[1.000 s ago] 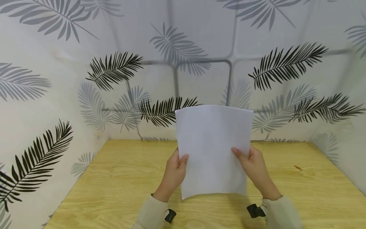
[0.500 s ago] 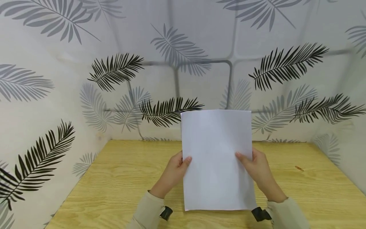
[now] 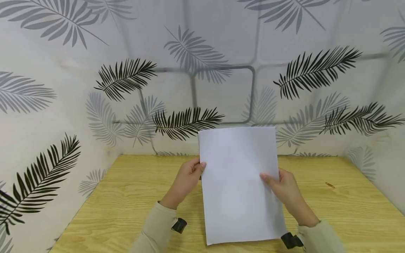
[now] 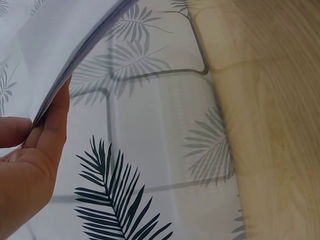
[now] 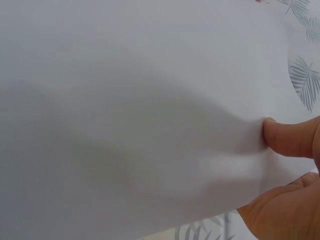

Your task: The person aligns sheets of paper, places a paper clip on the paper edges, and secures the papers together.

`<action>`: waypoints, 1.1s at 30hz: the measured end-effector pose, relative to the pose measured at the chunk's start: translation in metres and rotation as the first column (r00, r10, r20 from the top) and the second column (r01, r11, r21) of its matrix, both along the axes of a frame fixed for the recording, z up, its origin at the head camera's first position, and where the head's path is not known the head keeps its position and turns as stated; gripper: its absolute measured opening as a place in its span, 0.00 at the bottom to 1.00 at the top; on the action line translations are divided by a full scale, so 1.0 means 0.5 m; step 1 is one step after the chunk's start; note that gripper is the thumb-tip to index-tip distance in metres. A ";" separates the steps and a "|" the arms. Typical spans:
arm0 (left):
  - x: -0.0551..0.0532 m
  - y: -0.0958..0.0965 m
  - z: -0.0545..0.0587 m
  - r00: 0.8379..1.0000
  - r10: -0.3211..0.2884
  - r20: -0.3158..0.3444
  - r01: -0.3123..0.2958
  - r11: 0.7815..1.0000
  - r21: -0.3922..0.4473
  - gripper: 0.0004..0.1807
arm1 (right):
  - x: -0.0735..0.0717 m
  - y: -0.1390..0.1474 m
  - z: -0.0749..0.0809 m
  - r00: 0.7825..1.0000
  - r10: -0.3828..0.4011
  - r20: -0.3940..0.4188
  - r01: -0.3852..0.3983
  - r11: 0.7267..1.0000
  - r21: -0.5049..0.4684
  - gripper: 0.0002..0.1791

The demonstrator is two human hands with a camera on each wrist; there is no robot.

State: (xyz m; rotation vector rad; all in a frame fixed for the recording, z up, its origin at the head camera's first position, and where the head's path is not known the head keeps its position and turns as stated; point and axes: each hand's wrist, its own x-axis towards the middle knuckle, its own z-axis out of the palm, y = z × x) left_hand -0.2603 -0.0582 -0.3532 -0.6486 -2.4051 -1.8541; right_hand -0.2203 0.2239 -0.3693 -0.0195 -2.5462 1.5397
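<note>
White sheets of paper (image 3: 238,189) form a thin stack held up over the table, their blank face toward me. My left hand (image 3: 187,177) pinches the left edge in its upper half, thumb in front and fingers behind. On the right edge, a bit lower, my right hand (image 3: 286,189) grips the stack with its thumb pressed on the front face. The left wrist view shows the layered edge of the paper (image 4: 82,50) between thumb and fingers. Up close in the right wrist view, the paper (image 5: 150,125) bends around the right thumb (image 5: 285,137).
A small copper-coloured paper clip (image 3: 330,185) lies on the wood-grain table (image 3: 142,189), right of the right hand. Behind and beside the table hangs a white leaf-patterned curtain (image 3: 221,95). Each sleeve has a black wrist strap piece (image 3: 179,225) near the cuff.
The stack has come lower and turned its face flatter toward me. My left hand has slid up along the left edge and outward, while the right hand has dropped slightly.
</note>
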 end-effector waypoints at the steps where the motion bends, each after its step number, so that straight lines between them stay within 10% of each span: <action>1: -0.001 0.000 0.004 1.000 0.005 0.003 -0.005 1.000 0.005 0.15 | 0.000 0.000 -0.001 1.000 0.001 -0.001 -0.001 1.000 0.000 0.30; 12: -0.009 0.006 0.028 0.997 0.056 -0.055 -0.056 0.998 0.000 0.09 | 0.003 0.003 -0.012 1.000 0.023 0.010 -0.023 0.999 -0.026 0.28; 33: -0.013 0.024 -0.010 0.986 0.153 -0.063 -0.155 0.988 -0.025 0.14 | -0.003 0.008 -0.035 0.999 0.040 -0.022 -0.038 0.996 0.083 0.25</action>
